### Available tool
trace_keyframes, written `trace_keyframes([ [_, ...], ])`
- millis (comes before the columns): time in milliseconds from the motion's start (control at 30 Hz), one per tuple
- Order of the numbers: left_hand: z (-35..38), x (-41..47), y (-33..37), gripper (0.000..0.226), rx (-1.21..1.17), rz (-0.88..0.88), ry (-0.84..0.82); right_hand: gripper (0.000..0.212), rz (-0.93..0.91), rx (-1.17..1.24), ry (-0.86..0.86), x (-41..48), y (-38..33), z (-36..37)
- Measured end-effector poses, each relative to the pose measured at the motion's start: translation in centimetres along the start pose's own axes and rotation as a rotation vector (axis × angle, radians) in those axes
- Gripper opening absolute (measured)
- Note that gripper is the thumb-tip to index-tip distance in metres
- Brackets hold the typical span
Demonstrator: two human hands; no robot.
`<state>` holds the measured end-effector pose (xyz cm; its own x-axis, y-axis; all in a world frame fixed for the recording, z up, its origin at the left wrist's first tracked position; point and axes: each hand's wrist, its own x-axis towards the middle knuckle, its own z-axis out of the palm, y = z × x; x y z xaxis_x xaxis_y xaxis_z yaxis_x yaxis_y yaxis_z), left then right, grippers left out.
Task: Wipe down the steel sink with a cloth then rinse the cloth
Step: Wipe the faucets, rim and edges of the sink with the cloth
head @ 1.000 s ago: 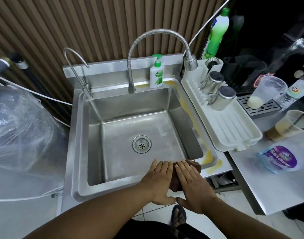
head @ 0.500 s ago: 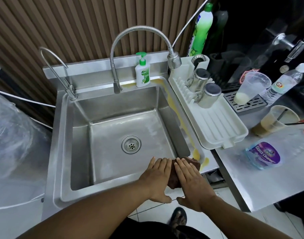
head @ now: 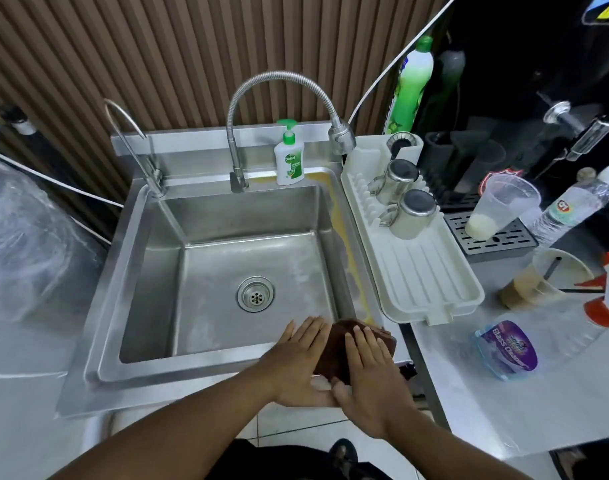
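— Your left hand [head: 301, 358] lay flat and open, fingers together, pressing the near edge of the brown cloth [head: 337, 355] onto the front right corner of the steel sink [head: 206, 370]. It gripped nothing.

— And my right hand [head: 372, 372]?

— Also flat and spread, palm down on top of the cloth, thumb touching your left thumb. The cloth sat bunched between them on the rim, beside a yellow smear [head: 351, 265] along the sink's right edge.

— How would it handle?

— I judged it soft, light and limp, likely damp; it would fold under pressure and slide easily on steel. You'd best gather it by the middle in a closed fist.
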<state>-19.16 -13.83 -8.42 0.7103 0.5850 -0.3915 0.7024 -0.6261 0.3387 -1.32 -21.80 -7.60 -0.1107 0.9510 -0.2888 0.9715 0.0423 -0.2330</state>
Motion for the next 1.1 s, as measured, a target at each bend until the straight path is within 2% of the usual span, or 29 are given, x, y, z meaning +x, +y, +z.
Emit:
trace_keyframes([
  [133,0.3,-3.1,-3.3,0.095,-0.103,-0.160,0.155,0.100,0.186,0.130,0.079,1.0,-3.5,0.0],
  [267,1.0,-4.8,-7.6,0.095,-0.091,-0.420,0.330,0.101,0.394,0.144,0.016,3.4,-6.3,0.9],
  [300,1.2,-5.2,-8.6,0.094,-0.083,-0.473,0.343,0.098,0.454,0.149,-0.011,3.9,-6.8,1.4],
  [367,1.5,-5.8,-9.9,0.091,-0.082,-0.538,0.333,0.098,0.516,0.135,0.043,4.4,-7.7,2.3],
  [600,2.0,-5.9,-10.9,0.087,-0.109,-0.556,0.336,0.084,0.353,0.045,0.138,3.9,-11.5,5.2],
  [733,2.2,-6.0,-11.5,0.078,-0.147,-0.535,0.424,0.068,0.133,-0.008,0.144,3.4,-14.7,6.3],
  [833,2.1,-6.1,-12.0,0.072,-0.202,-0.520,0.495,0.065,0.047,-0.057,0.145,3.3,-13.9,6.5],
  [900,2.2,-6.4,-12.4,0.071,-0.199,-0.514,0.507,0.065,0.060,-0.055,0.150,3.3,-12.5,6.3],
  [967,2.4,-7.0,-13.3,0.072,-0.174,-0.535,0.492,0.066,0.148,-0.015,0.174,3.4,-11.1,5.9],
  [1100,3.0,-9.3,-16.0,0.070,-0.086,-0.607,0.507,0.081,0.300,0.058,0.160,3.7,-9.4,4.5],
])
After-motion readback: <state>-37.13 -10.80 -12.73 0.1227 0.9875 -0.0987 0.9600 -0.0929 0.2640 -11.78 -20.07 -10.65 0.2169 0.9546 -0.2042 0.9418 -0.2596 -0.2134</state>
